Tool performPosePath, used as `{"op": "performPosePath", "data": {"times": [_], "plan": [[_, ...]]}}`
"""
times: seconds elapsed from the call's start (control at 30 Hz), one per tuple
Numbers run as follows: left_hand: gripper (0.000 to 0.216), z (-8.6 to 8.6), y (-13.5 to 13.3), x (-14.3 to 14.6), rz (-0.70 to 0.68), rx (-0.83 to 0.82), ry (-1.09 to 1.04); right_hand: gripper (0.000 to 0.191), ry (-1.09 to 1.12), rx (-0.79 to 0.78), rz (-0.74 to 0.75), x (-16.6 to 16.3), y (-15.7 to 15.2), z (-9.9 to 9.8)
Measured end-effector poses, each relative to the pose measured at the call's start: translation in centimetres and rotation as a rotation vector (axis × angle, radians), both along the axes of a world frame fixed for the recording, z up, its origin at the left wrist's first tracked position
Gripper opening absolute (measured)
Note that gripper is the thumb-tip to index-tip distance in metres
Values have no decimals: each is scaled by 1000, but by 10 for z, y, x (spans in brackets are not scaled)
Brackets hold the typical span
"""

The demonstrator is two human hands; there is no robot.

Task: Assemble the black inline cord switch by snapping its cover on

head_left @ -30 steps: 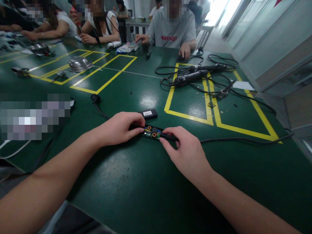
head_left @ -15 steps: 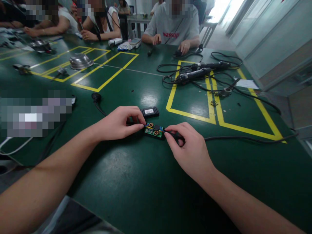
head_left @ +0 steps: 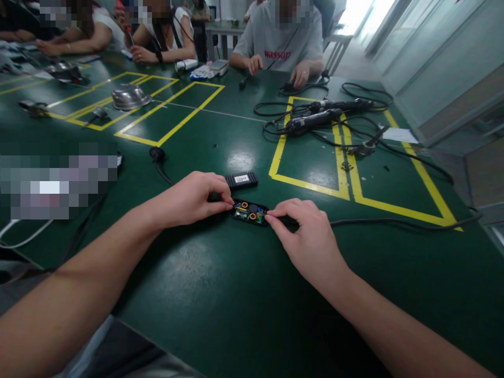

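A small green circuit board (head_left: 248,212) with copper-wound coils and coloured wires lies in a narrow black plastic case half (head_left: 258,223) on the table. At its left end, my left hand (head_left: 202,197) is closed, thumb and forefinger pinching where a black power cord (head_left: 163,173) with a plug runs in under the hand. My right hand (head_left: 303,231) pinches at the opposite end, where another black cord (head_left: 378,222) comes in from the right. The fingertips partly hide both cord ends. Just behind the board rests a ribbed black cover (head_left: 241,180) with a white label.
Two black electric screwdrivers (head_left: 313,122) with looped cables lie at the right, near a metal part (head_left: 366,147). A metal bowl (head_left: 129,97) stands at the far left among yellow tape outlines. Across the green table (head_left: 189,273) sit several people; one wears a white shirt (head_left: 275,44).
The board has gone down into the case half, whose rim now shows around it. My right fingers have shifted slightly at the cord end; my left hand has hardly moved.
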State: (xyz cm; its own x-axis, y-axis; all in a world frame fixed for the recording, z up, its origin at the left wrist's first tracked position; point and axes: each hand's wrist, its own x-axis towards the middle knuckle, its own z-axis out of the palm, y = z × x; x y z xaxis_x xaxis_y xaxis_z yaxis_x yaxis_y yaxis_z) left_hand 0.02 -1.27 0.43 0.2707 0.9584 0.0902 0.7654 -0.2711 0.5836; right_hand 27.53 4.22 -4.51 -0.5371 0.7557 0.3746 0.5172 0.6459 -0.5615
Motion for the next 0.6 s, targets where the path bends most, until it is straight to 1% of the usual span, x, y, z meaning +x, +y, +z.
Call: {"op": "performPosePath", "data": {"times": [0.07, 0.13, 0.17, 0.23, 0.3, 0.37, 0.43, 0.5, 0.53, 0.6], "plan": [[16, 0, 0, 5, 11, 46, 33, 18, 8, -5, 3, 0, 1, -1], [19, -3, 1, 11, 54, 100, 43, 17, 16, -3, 7, 1, 1, -1], [19, -6, 3, 14, 99, 129, 37, 16, 23, -1, 10, 1, 2, -2], [20, -14, 7, 19, 237, 163, 39, 16, 37, 3, 15, 1, 2, -2], [30, -22, 12, 22, 347, 165, 46, 17, 48, 1, 15, 0, 2, -2], [42, -26, 16, 22, 393, 123, 39, 18, 47, -12, 10, -1, 2, -2], [46, -27, 18, 21, 407, 88, 17, 15, 48, -36, -3, -2, 2, -2], [43, -24, 16, 17, 400, 83, -15, 18, 71, -62, -29, -2, 1, -3], [43, -22, 15, 15, 377, 84, -34, 24, 87, -74, -41, -2, 1, -3], [46, -16, 10, 11, 290, 78, -81, 38, 106, -92, -49, -1, 1, -4]]}}
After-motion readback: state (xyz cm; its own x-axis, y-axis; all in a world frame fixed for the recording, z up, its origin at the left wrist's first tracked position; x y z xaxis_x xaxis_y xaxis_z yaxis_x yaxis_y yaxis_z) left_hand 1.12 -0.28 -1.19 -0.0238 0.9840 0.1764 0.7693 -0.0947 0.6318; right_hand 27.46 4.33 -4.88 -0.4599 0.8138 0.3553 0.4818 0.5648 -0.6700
